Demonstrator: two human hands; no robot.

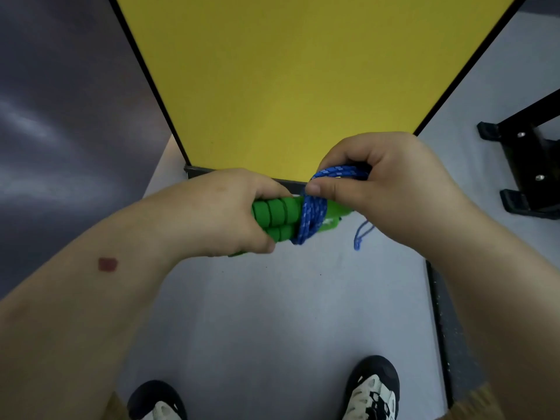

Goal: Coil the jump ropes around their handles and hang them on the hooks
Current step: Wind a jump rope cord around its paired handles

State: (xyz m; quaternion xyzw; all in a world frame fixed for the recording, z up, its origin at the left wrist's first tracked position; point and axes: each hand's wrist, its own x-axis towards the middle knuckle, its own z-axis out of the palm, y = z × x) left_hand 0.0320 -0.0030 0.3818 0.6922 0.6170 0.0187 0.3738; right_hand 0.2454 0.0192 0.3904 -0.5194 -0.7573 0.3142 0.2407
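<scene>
Left hand (224,212) grips the green handles (274,219), fingers curled around the pair from above and the thumb tucked underneath. Two handles lie side by side in that fist, each with ribbed foam segments, held in the air over the pale floor (272,313) just in front of the bottom edge of the yellow panel (288,71). Right hand (391,189) pinches the blue rope (310,221), thumb pressed flat on the strands and fingers curled over a bunch of it near the handles' far end. The rope is braided blue with small white flecks — several turns already wrap tightly around both handles at their middle, and more strands run up into the right fist. A short loose loop of it hangs down below the right hand, clear of the floor.

Most of each handle is covered by the left palm, and the far ends sit under the right thumb and the coils — only a bit of glossy green plastic shows there. How much rope is bunched inside the right fist cannot be made out. Two black-and-white shoes (372,389) are cut off by the bottom edge, and a black metal stand (527,165) runs out of the right edge.
</scene>
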